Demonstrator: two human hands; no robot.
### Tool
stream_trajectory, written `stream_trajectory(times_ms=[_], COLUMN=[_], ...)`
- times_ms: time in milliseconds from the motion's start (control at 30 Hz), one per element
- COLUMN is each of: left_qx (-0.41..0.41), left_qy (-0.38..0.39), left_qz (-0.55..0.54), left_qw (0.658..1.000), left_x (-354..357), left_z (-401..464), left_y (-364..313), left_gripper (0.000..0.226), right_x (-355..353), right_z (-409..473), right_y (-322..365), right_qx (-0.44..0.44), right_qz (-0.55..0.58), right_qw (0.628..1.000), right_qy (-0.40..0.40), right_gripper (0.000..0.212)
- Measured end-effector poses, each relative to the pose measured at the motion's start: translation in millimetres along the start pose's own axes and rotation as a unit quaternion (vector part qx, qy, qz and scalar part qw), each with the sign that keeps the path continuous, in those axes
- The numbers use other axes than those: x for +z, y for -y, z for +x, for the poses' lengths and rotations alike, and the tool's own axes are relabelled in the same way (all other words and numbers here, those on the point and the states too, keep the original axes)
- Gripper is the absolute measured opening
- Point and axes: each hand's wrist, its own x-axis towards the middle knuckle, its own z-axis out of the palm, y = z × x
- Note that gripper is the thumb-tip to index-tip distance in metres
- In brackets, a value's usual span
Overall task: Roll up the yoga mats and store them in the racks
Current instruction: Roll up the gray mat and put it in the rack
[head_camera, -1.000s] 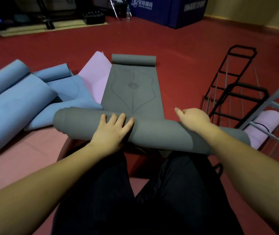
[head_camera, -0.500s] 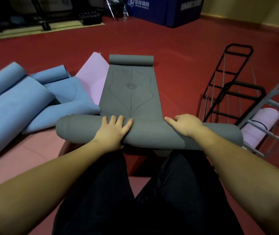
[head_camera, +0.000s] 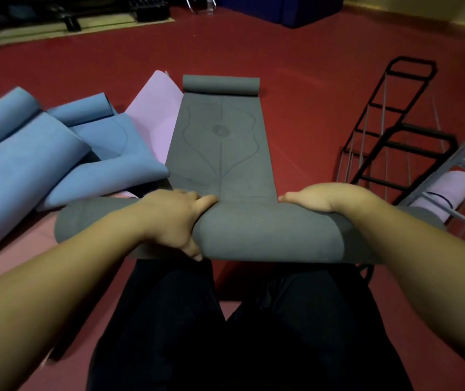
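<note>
A grey yoga mat (head_camera: 220,153) lies lengthwise on the red floor in front of me, its far end curled up. Its near end is wound into a thick grey roll (head_camera: 265,232) lying crosswise over my knees. My left hand (head_camera: 173,218) wraps over the roll left of centre, fingers curled over its far side and thumb on the near side. My right hand (head_camera: 324,198) lies palm down on top of the roll at the right, fingers pointing left. A black wire rack (head_camera: 392,128) stands at the right.
Several loosely rolled blue mats (head_camera: 42,159) lie piled at the left, over a flat pink mat (head_camera: 155,114). A grey metal rack (head_camera: 462,165) at the right edge holds a rolled pink mat (head_camera: 448,193). Dark equipment and a blue block stand at the far wall.
Both hands have pushed the roll forward along the mat, so the flat part is shorter. My left hand has shifted from lying flat on the roll to curling over its far side.
</note>
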Motion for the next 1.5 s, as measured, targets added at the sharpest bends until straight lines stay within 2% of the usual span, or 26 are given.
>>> stream_trajectory(times_ms=[100, 167, 233, 300, 333, 400, 533, 633, 700, 767, 800, 867, 933, 1000, 1067, 1133, 1233, 1367, 1500], left_qx=[-0.006, -0.040, -0.077, -0.096, -0.101, -0.102, -0.133, -0.151, -0.157, -0.161, -0.159, -0.147, -0.131, -0.113, -0.080, -0.061, -0.091, -0.102, -0.082], left_qy=[0.057, 0.070, 0.060, 0.064, 0.071, 0.085, 0.119, 0.109, 0.106, 0.086, 0.046, -0.097, -0.231, -0.308, -0.314, -0.275, -0.207, -0.185, -0.212], left_qz=[-0.078, -0.133, -0.186, -0.221, -0.232, -0.259, -0.303, -0.325, -0.299, -0.226, -0.179, -0.104, -0.078, -0.055, -0.009, 0.043, 0.070, 0.073, 0.083], left_qw=[0.995, 0.988, 0.978, 0.968, 0.965, 0.957, 0.936, 0.927, 0.935, 0.957, 0.970, 0.979, 0.961, 0.943, 0.946, 0.959, 0.971, 0.975, 0.970], left_x=[8, 6, 3, 0, -1, -3, -1, 5, 10, 13, 14, 15, 22, 39, 64, 83, 87, 73, 59], left_z=[7, 10, 16, 24, 28, 37, 63, 79, 87, 89, 88, 79, 67, 52, 36, 25, 26, 31, 30], left_y=[1, 2, 2, 2, 3, 7, 18, 25, 27, 25, 22, 16, 7, -4, -17, -28, -30, -30, -25], left_gripper=[0.114, 0.104, 0.083, 0.073, 0.071, 0.068, 0.077, 0.101, 0.114, 0.100, 0.087, 0.070, 0.061, 0.056, 0.065, 0.092, 0.121, 0.125, 0.117], right_x=[12, 11, 12, 16, 19, 24, 42, 55, 54, 50, 48, 46, 44, 40, 34, 29, 24, 17, 8], right_z=[2, 6, 12, 12, 9, 2, -7, -6, -4, -1, 0, 4, 8, 11, 14, 16, 19, 17, 8], right_y=[1, 3, 1, -1, -1, -3, -6, -5, -5, -5, -5, -4, -3, 0, 3, 3, 4, 9, 10], right_qx=[0.003, 0.002, -0.023, -0.050, -0.058, -0.063, -0.062, -0.056, -0.048, -0.041, -0.039, -0.037, -0.037, -0.034, -0.031, -0.024, -0.014, -0.005, 0.005], right_qz=[0.014, 0.003, -0.025, -0.053, -0.061, -0.065, -0.081, -0.101, -0.099, -0.094, -0.091, -0.087, -0.082, -0.073, -0.062, -0.059, -0.056, -0.050, -0.037], right_qw=[1.000, 1.000, 0.994, 0.969, 0.958, 0.950, 0.958, 0.946, 0.943, 0.947, 0.949, 0.953, 0.956, 0.962, 0.970, 0.975, 0.980, 0.986, 0.989], right_qy=[0.023, -0.006, -0.107, -0.237, -0.275, -0.297, -0.269, -0.304, -0.313, -0.305, -0.299, -0.289, -0.280, -0.260, -0.233, -0.214, -0.190, -0.159, -0.144], right_gripper=[0.070, 0.070, 0.065, 0.058, 0.058, 0.060, 0.076, 0.077, 0.076, 0.075, 0.074, 0.073, 0.072, 0.072, 0.075, 0.078, 0.084, 0.090, 0.089])
